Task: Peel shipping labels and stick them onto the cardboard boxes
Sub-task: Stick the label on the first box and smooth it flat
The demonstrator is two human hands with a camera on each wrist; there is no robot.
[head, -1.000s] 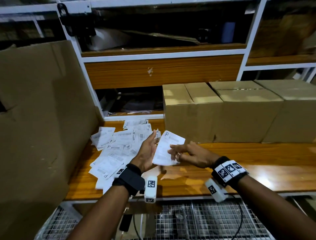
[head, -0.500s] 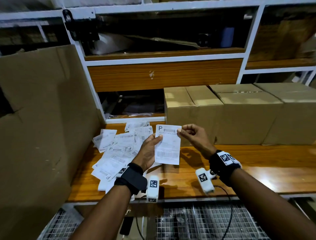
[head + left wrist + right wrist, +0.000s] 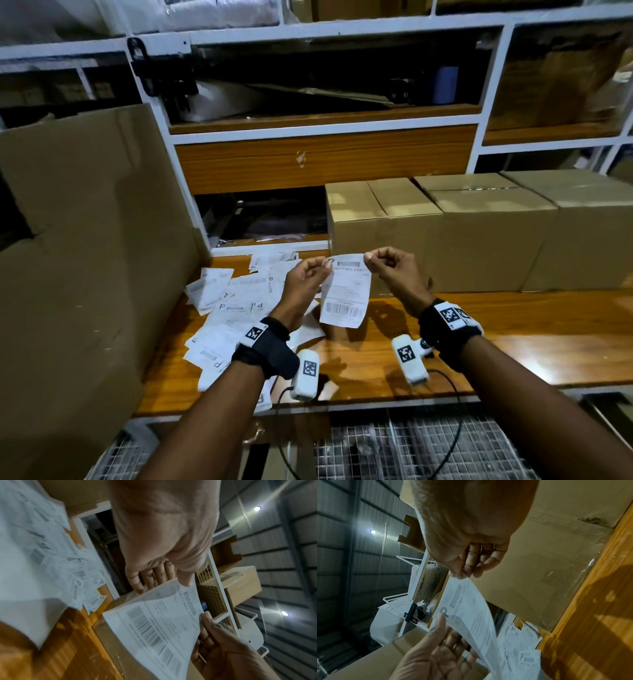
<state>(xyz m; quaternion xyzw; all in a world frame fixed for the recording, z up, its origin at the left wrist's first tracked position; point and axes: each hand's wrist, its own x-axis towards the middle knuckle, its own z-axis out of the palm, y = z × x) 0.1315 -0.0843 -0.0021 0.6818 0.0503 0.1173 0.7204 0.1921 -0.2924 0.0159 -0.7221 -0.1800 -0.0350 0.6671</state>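
- Label point(image 3: 346, 291) hangs printed side toward the person, above the bench point(image 3: 513, 329), just in front of the nearest cardboard box point(image 3: 380, 236).
- Left hand point(image 3: 305, 277) pinches its top left corner; right hand point(image 3: 390, 270) pinches the top right corner, fingers curled.
- Judgement: the step in hand is starting the peel. It should go best if one thumb rubs a corner to split backing from sticker while the other hand keeps the sheet taut, then a slow, even pull.
- Whether the backing has begun to separate is too fine to tell.
- Loose labels point(image 3: 236, 301) lie scattered on the bench at left; a large cardboard sheet point(image 3: 85, 240) leans beside them. Nothing blocks the nearest box's front.
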